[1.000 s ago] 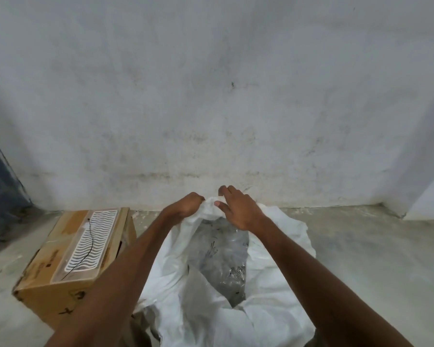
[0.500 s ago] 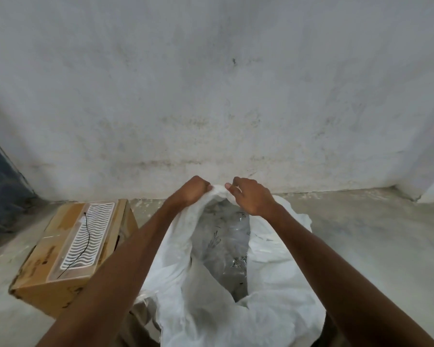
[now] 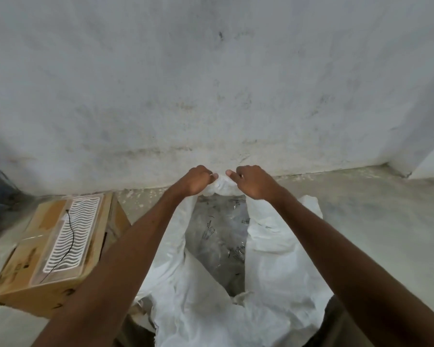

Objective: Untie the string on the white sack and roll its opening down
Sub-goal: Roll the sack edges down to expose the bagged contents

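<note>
The white sack [image 3: 273,266] stands on the floor in front of me with its mouth open. Clear plastic contents with dark markings [image 3: 218,236] show inside. My left hand [image 3: 196,181] and my right hand [image 3: 253,181] both grip the far rim of the sack [image 3: 222,185], close together, knuckles up. The rim bunches into a fold between the two hands. No string is visible in this view.
A cardboard box [image 3: 58,249] lies on the floor to the left, with a white wavy-patterned panel and a thin black wire on top. A stained grey wall [image 3: 211,83] rises just behind the sack. Bare concrete floor [image 3: 386,221] extends to the right.
Both hands have moved farther away along with the sack's far rim, and the mouth has widened, showing more of the contents. The view has tilted slightly upward.
</note>
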